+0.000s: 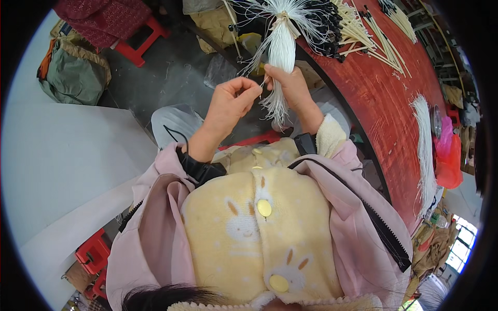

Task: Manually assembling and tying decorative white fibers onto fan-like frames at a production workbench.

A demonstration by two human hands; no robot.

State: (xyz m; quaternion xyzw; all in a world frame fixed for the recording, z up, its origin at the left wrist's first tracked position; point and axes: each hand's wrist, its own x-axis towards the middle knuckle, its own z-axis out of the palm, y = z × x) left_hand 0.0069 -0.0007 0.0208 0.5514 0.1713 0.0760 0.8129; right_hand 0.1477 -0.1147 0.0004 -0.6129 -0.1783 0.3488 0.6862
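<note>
A thick bundle of white cords (282, 52) hangs over the table's near edge, tied near its top, with loose ends fanning out below. My right hand (296, 93) closes around its lower part, thumb across the front and most fingers hidden behind the cords. Just left of the bundle, my left hand (231, 103) pinches the thin end of a cord between thumb and forefinger. That strand runs up toward my right thumb. Black tips (327, 31) cluster at the far side of the bundle.
On the red table (378, 109) lie pale sticks with black ends (381, 39) and a second white cord bundle (424, 150). A pink-red plastic bag (448, 155) sits at the right. A red stool (140, 44) and a green bag (75, 75) stand at the far left.
</note>
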